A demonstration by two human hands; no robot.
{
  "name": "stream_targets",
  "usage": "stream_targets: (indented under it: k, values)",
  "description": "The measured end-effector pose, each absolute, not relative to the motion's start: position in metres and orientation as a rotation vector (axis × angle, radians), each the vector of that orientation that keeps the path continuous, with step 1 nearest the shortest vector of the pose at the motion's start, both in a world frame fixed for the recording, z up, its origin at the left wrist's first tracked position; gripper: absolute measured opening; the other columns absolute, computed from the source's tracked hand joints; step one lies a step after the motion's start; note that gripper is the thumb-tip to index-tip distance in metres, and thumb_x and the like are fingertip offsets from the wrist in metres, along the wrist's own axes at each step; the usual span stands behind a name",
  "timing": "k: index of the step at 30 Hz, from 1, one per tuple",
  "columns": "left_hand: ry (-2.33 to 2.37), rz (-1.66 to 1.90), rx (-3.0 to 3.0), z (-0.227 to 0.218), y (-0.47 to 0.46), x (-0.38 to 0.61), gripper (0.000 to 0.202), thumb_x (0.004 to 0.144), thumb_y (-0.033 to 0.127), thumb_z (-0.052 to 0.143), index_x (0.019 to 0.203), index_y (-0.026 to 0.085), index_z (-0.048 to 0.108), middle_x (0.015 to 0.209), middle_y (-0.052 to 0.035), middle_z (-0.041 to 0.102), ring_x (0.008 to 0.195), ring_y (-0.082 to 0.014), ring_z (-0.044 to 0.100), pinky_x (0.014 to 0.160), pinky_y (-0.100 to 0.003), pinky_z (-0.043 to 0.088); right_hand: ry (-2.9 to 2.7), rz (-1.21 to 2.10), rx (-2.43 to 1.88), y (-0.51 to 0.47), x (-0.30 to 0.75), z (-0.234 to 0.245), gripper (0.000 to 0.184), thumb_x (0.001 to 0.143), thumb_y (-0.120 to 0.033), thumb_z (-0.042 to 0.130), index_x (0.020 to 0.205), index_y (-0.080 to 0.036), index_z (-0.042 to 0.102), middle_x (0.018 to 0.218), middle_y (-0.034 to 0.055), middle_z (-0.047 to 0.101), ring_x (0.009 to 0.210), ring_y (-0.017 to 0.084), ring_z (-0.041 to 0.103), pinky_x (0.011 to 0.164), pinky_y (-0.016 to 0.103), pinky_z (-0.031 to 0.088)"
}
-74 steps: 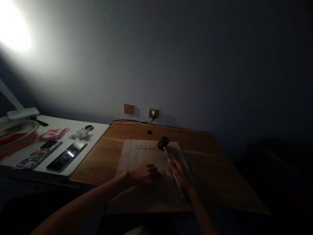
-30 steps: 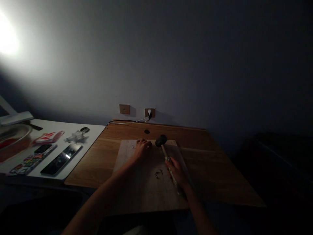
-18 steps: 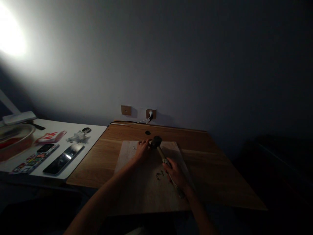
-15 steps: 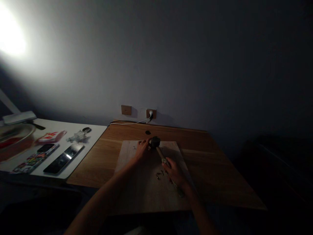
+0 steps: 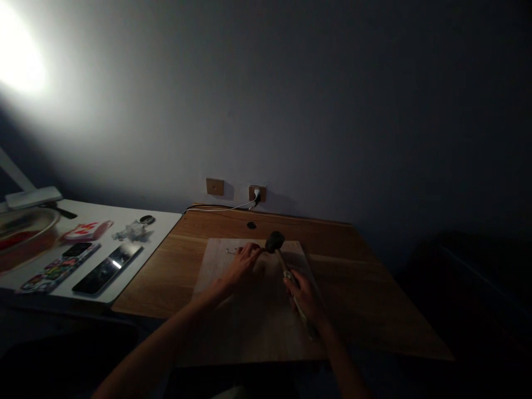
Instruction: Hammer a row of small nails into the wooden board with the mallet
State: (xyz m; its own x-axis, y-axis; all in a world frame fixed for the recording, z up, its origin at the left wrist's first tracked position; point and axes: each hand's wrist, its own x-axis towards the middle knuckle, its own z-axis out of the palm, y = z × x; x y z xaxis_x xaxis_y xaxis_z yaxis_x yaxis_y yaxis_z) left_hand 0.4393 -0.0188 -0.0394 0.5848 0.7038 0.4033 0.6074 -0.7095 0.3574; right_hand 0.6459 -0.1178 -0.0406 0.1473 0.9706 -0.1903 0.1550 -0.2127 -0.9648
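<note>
A mallet [image 5: 281,259] with a dark, blocky head and a long light handle is gripped in my right hand [image 5: 305,293], its head raised toward the far side of a pale wooden board [image 5: 233,332]. Just left of the mallet head, my left hand [image 5: 246,260] is over the board with fingers bent and drawn together, tips close to the head. Whatever they pinch is too small and dark to make out. A small shiny metal piece [image 5: 231,251] lies on the board beside the left hand's knuckles.
The board rests on a brown wooden table [image 5: 353,277]. Left, a white table [image 5: 166,221] holds a phone [image 5: 106,270], a patterned case [image 5: 54,271], a red-and-white packet [image 5: 88,230], crumpled plastic [image 5: 135,231] and a clear bowl [image 5: 31,244]. Cables run to a wall socket [image 5: 257,193].
The mallet head and my right hand have shifted slightly right. My left hand has moved a little right with it. Small pieces seen mid-board are no longer visible there.
</note>
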Motion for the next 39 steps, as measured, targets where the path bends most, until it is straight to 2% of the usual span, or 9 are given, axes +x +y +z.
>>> stream_targets:
  k: [2, 4, 8, 13, 19, 26, 33, 39]
  values:
    - [0.846, 0.572, 2.719, -0.029, -0.036, 0.438, 0.030, 0.088, 0.031, 0.064, 0.118, 0.025, 0.063, 0.114, -0.0069, 0.064, 0.106, -0.0239, 0.061, 0.097, -0.037, 0.043, -1.037, 1.162, -1.561, -0.119, 0.651, -0.046, 0.049, 0.074, -0.061, 0.065, 0.104, -0.023, 0.057, 0.059, -0.0089, 0.047, 0.037, 0.009, 0.041, 0.032, 0.020, 0.028]
    - [0.747, 0.404, 2.780, -0.021, -0.050, 0.440, 0.019, 0.088, 0.032, 0.065, 0.104, 0.023, 0.066, 0.101, -0.0056, 0.067, 0.098, -0.0229, 0.062, 0.091, -0.036, 0.044, -0.968, 1.172, -1.552, -0.120, 0.655, -0.049, 0.049, 0.072, -0.062, 0.067, 0.101, -0.023, 0.057, 0.057, -0.0095, 0.046, 0.037, 0.009, 0.041, 0.033, 0.020, 0.029]
    - [0.812, 0.254, 2.854, -0.016, -0.060, 0.450, 0.008, 0.087, 0.028, 0.064, 0.089, 0.021, 0.065, 0.098, -0.0082, 0.065, 0.094, -0.0240, 0.061, 0.085, -0.036, 0.046, -0.949, 1.204, -1.512, -0.119, 0.657, -0.050, 0.045, 0.074, -0.063, 0.064, 0.092, -0.024, 0.055, 0.057, -0.0099, 0.046, 0.036, 0.007, 0.039, 0.032, 0.018, 0.028]
    - [0.781, 0.209, 2.838, -0.014, -0.055, 0.454, 0.005, 0.089, 0.019, 0.059, 0.087, 0.020, 0.064, 0.100, -0.0071, 0.066, 0.093, -0.0221, 0.062, 0.084, -0.034, 0.047, -0.965, 1.195, -1.513, -0.119, 0.655, -0.048, 0.045, 0.071, -0.062, 0.068, 0.092, -0.023, 0.057, 0.058, -0.0098, 0.047, 0.036, 0.007, 0.042, 0.032, 0.018, 0.031]
    - [1.050, 0.441, 2.664, -0.006, -0.017, 0.455, 0.013, 0.089, 0.014, 0.059, 0.097, 0.021, 0.065, 0.096, -0.0048, 0.071, 0.090, -0.0204, 0.065, 0.083, -0.031, 0.046, -0.896, 1.193, -1.530, -0.120, 0.654, -0.049, 0.059, 0.072, -0.064, 0.066, 0.112, -0.022, 0.059, 0.056, -0.0100, 0.048, 0.035, 0.009, 0.042, 0.031, 0.019, 0.030]
    - [1.234, 0.485, 2.710, -0.017, 0.028, 0.477, 0.017, 0.090, 0.014, 0.056, 0.087, 0.020, 0.072, 0.096, -0.0097, 0.071, 0.100, -0.0263, 0.063, 0.090, -0.038, 0.044, -0.924, 1.183, -1.445, -0.120, 0.656, -0.052, 0.044, 0.074, -0.064, 0.065, 0.087, -0.024, 0.051, 0.057, -0.0102, 0.047, 0.035, 0.007, 0.040, 0.031, 0.018, 0.030]
    - [1.180, 0.451, 2.731, -0.021, 0.030, 0.480, 0.017, 0.089, 0.015, 0.059, 0.081, 0.021, 0.072, 0.094, -0.0122, 0.071, 0.104, -0.0292, 0.059, 0.094, -0.044, 0.038, -0.918, 1.186, -1.432, -0.119, 0.655, -0.052, 0.047, 0.073, -0.065, 0.065, 0.090, -0.024, 0.051, 0.058, -0.0111, 0.045, 0.035, 0.006, 0.037, 0.031, 0.018, 0.029]
    - [1.154, 0.429, 2.753, -0.021, 0.035, 0.481, 0.017, 0.089, 0.016, 0.058, 0.083, 0.022, 0.073, 0.095, -0.0118, 0.072, 0.107, -0.0291, 0.060, 0.096, -0.044, 0.039, -0.923, 1.185, -1.447, -0.120, 0.654, -0.047, 0.045, 0.072, -0.063, 0.066, 0.089, -0.023, 0.052, 0.059, -0.0096, 0.048, 0.036, 0.007, 0.040, 0.032, 0.018, 0.029]
